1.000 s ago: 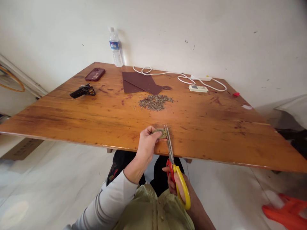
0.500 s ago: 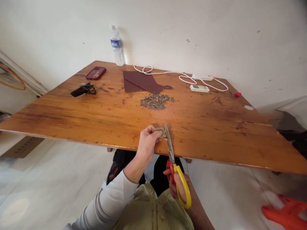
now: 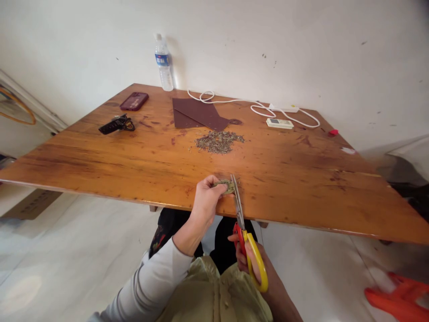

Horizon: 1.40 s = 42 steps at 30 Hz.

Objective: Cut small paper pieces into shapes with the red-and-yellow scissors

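Note:
Between thumb and fingers, my left hand (image 3: 206, 199) pinches a small flat greenish-brown piece (image 3: 228, 185) whose kind I cannot make out. My right hand (image 3: 246, 257) is wrapped round the handles of a pair of scissors (image 3: 255, 264), one loop yellow and one red. The metal blades point away from me, and their front part lies across the right end of the piece. Farther up the wooden table (image 3: 134, 165) is a loose heap of greyish-brown shreds (image 3: 218, 142). My fingers hide part of the piece.
Behind the heap lie dark red sheets (image 3: 192, 114). A bottle (image 3: 163, 65) stands by the wall. To the left are a dark red phone case (image 3: 134, 101) and a black hair clip (image 3: 114, 125). A white cable (image 3: 231, 101) and a white remote-like device (image 3: 279, 123) are at back right.
The scissor blades have shifted very slightly at the piece's right end. Both hands keep nearly the same place, and the heap looks the same.

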### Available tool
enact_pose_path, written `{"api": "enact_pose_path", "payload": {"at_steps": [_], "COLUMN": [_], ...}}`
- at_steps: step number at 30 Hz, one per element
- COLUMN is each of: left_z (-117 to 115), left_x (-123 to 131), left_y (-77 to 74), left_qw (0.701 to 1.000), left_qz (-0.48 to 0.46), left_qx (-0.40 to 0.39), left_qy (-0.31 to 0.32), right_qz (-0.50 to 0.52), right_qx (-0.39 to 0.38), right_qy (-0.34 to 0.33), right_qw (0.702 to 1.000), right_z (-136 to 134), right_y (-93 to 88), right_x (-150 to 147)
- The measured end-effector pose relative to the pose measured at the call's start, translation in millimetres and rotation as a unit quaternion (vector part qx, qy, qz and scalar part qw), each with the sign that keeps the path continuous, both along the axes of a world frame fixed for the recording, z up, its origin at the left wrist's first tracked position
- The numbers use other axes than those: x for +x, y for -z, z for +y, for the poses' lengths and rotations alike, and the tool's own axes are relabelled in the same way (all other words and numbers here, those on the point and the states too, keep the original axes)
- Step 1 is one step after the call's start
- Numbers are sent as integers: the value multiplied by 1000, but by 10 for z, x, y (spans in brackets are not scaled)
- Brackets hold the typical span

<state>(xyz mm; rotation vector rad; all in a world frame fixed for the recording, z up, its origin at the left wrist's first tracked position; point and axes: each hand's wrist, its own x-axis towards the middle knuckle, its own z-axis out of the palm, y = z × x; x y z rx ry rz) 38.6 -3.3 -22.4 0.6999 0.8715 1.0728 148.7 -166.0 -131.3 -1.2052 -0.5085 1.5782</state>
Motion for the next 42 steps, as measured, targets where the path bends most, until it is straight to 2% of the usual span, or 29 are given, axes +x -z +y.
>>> {"api": "enact_pose_path", "payload": {"at_steps": [7, 13, 25, 36, 42], "left_z": [4, 2, 5, 13, 10], "left_x": [1, -1, 9, 8, 10], "left_y": [38, 24, 10, 48, 37], "left_qw": [1000, 1000, 1000, 1000, 1000], "left_qz": [-10, -11, 2, 5, 4], "left_qx": [4, -5, 0, 16, 17], "left_qy": [2, -1, 5, 12, 16], "right_qz": [2, 11, -39, -31, -52], "right_qx": [1, -4, 9, 4, 7], "right_qy": [29, 39, 24, -13, 7], "right_qw": [1000, 999, 999, 999, 999], "right_z": [-27, -52, -70, -41, -52], "right_y": [-73, -50, 19, -28, -27], "right_x": [61, 49, 117, 168, 166]}}
